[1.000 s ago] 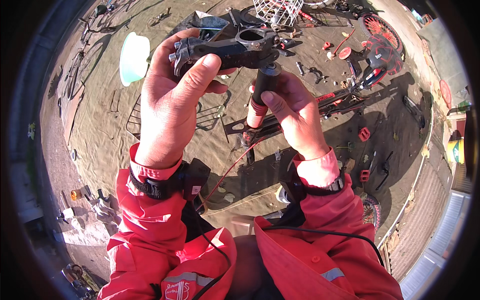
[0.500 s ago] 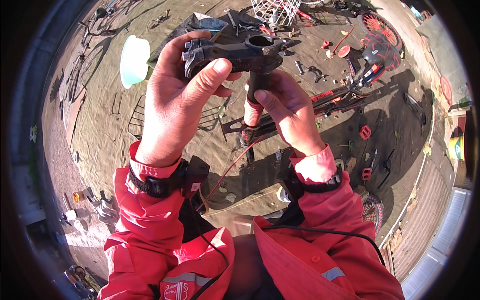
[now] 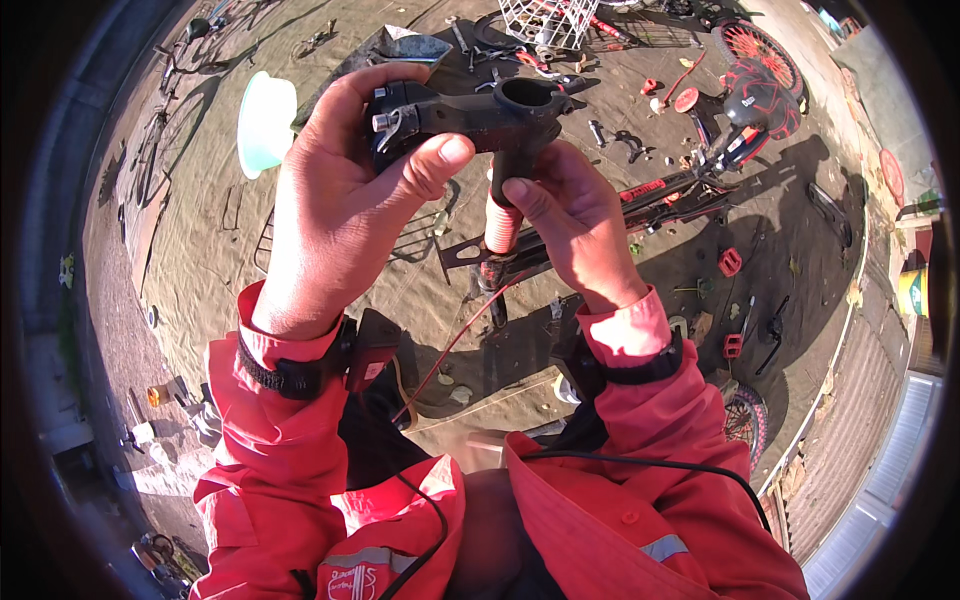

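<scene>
Both of my hands grip a black bicycle handlebar stem (image 3: 455, 118). My left hand (image 3: 350, 195) is closed on its clamp end, where silver bolts stick out, with the thumb along the near side. My right hand (image 3: 570, 215) wraps the dark tube (image 3: 510, 170) below the stem's ring, its thumb pressed on the front. Under that tube shows a reddish ribbed sleeve (image 3: 502, 228) at the head of a black and red bike frame (image 3: 650, 195), which lies stretched away to the right. From here I cannot tell whether tube and sleeve touch.
A pale green basin (image 3: 267, 122) stands on the tarp at left. Far off are a white wire basket (image 3: 545, 22) and scattered tools. To the right lie an orange-red wheel (image 3: 765, 60), a black saddle (image 3: 757, 100) and red pedals (image 3: 730, 262). A thin red cable (image 3: 450, 345) runs toward me.
My left hand has shifted slightly left and the stem has turned a little, its ring opening now tipped more toward me. My right hand keeps nearly the same place on the tube.
</scene>
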A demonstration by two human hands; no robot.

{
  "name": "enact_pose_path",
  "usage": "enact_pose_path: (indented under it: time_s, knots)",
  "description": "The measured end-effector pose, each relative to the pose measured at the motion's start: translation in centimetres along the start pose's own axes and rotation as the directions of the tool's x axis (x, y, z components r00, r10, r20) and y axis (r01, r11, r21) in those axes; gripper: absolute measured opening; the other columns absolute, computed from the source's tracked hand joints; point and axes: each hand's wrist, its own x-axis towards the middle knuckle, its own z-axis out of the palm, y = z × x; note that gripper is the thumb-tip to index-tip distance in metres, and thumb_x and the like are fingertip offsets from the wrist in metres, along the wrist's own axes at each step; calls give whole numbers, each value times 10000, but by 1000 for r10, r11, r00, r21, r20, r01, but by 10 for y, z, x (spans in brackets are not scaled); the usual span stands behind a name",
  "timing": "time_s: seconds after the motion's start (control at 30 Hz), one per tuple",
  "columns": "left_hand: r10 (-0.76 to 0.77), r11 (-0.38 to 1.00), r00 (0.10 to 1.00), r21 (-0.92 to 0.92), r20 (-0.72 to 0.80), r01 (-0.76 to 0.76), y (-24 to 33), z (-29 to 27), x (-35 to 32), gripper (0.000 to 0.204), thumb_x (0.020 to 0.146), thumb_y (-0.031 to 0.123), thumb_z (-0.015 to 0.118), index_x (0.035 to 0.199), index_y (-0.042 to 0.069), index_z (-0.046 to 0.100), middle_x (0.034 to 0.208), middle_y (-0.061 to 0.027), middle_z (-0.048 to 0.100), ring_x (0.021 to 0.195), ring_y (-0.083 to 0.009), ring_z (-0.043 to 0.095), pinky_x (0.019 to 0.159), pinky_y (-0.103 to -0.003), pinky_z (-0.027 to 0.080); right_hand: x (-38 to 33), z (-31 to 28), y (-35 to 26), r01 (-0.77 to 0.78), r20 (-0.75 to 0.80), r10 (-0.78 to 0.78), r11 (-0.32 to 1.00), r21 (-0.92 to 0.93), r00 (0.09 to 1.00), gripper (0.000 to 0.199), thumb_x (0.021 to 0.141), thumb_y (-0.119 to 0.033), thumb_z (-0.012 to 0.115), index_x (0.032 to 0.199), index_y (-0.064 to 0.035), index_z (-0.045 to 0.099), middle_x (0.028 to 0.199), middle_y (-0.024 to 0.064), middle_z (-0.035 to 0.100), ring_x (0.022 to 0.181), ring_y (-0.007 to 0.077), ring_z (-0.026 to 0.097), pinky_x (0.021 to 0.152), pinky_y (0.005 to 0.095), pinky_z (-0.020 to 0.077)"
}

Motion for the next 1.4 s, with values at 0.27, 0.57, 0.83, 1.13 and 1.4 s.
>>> enact_pose_path:
  time_s: [0.27, 0.57, 0.83, 1.13, 1.4]
  knots:
    - [-39, 999, 998, 38, 56, 37, -1, -5, 3, 592, 943, 239, 810, 1419, 15, 538, 1127, -119, 721, 950, -177, 742, 765, -259, 582, 0, -3, -1, -23, 6, 23, 1000, -6, 1000, 255, 1036, -118, 662, 1216, 44, 583, 870, 97, 683, 700, 178, 663, 649, 312, 559]
    - [-70, 996, 998, -49, -1, 70, -11, 1, -10, 560, 909, 103, 837, 1391, 12, 568, 1056, -12, 684, 934, -64, 602, 810, -218, 519, 0, 1, 1, -4, -31, 7, 995, 95, 999, 186, 1020, -72, 679, 1167, 18, 608, 817, 35, 639, 640, 70, 549, 559, 250, 498]
    - [-90, 995, 996, -32, 18, 91, -15, 2, -14, 559, 913, 99, 833, 1396, 15, 565, 1041, -4, 675, 917, -60, 590, 806, -219, 515, 1, 3, 2, 34, -90, -26, 995, 91, 996, 504, 986, 3, 686, 1430, 16, 447, 866, 77, 649, 666, 107, 587, 565, 269, 516]
    - [-61, 974, 998, -222, -24, 54, -23, 8, -21, 729, 873, 116, 869, 1471, -10, 471, 1217, -60, 622, 1073, -106, 588, 947, -260, 507, 3, 3, 2, -16, -78, 25, 993, 114, 997, 481, 974, 51, 663, 1410, 0, 469, 862, 79, 638, 677, 107, 586, 560, 271, 508]
    - [27, 996, 999, 82, 22, -29, -64, 22, -29, 606, 825, 210, 916, 1340, 44, 643, 1179, -59, 717, 1099, -143, 607, 993, -342, 483, 3, 1, 5, 106, -124, -121, 986, -126, 985, 417, 969, -3, 711, 1340, 2, 521, 925, 52, 686, 715, 83, 625, 603, 246, 527]
